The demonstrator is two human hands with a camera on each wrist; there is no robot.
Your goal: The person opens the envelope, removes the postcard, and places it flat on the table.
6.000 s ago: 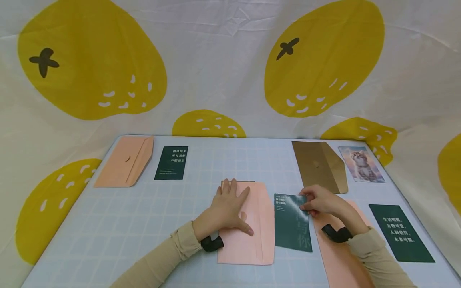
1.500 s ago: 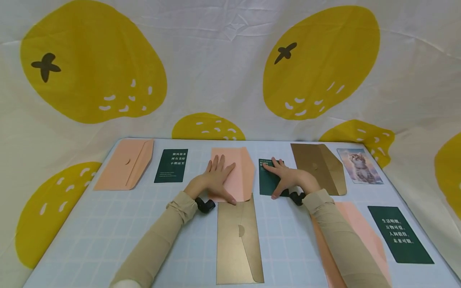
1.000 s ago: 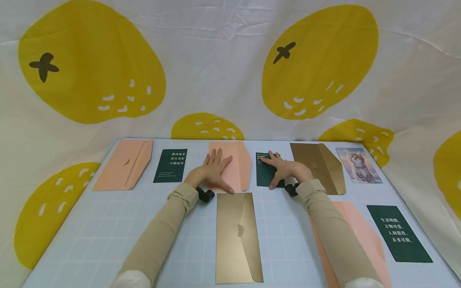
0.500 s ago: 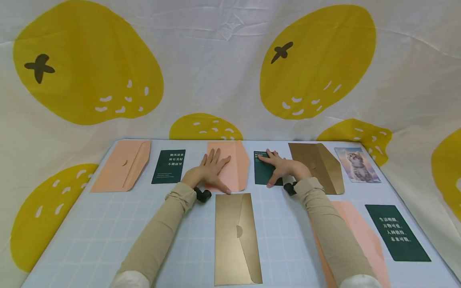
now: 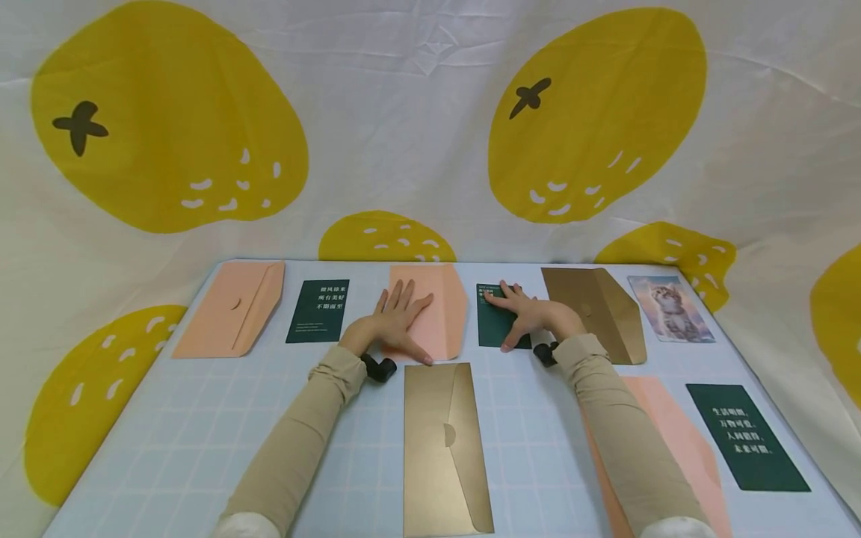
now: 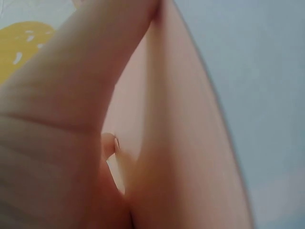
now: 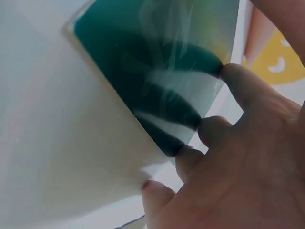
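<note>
In the head view my left hand (image 5: 389,325) rests with spread fingers on a pink envelope (image 5: 447,314) at the back middle of the table. The left wrist view shows the palm (image 6: 52,129) over this envelope (image 6: 190,143). To the right, my right hand (image 5: 537,317) lies spread on a dark green card (image 5: 491,325) with white print, hiding its right part. Several fingertips touch the card (image 7: 138,71) in the right wrist view. A gold envelope (image 5: 437,448) lies in front of the pink one, its flap side up.
At the back left are a peach envelope (image 5: 225,310) and a green card (image 5: 316,314). Back right hold a gold envelope (image 5: 572,291) and a kitten card (image 5: 673,310). Another pink envelope (image 5: 679,441) lies partly under my right forearm, beside a green card (image 5: 747,463).
Six seconds ago the pink envelope lay nearer, over the gold one, and my right hand pinched the card's edge. Both have slid backward, uncovering the gold envelope. Over the last half second the hands stay still.
</note>
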